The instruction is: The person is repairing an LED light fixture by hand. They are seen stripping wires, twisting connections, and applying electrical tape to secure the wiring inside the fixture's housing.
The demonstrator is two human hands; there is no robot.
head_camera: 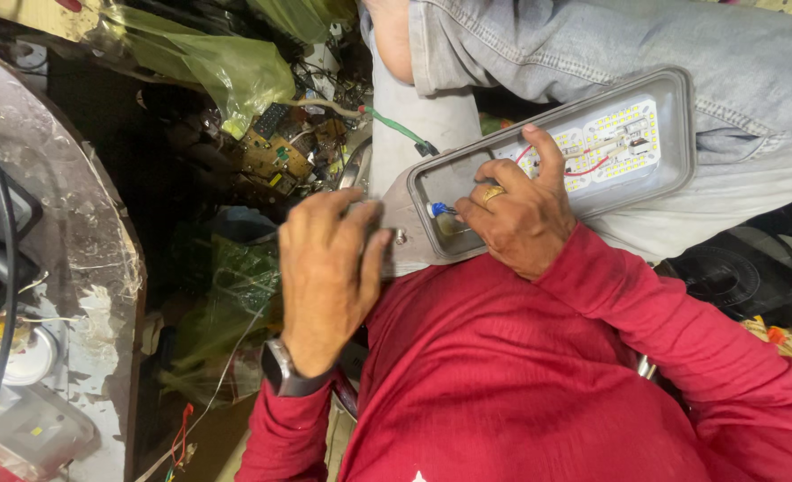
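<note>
A grey lamp housing with a white LED board and red wires lies tilted across my lap, against my red shirt. My left hand, a watch on its wrist, grips the narrow neck end of the housing. My right hand, a gold ring on one finger, rests inside the housing. Its index finger presses near the LED board, and its other fingers pinch small blue-tipped wires at the housing's empty end.
A green cable runs from the housing's neck. Circuit boards and green plastic bags are piled on the floor to the left. A worn round tabletop with a black cable stands at far left. A black speaker-like part lies at right.
</note>
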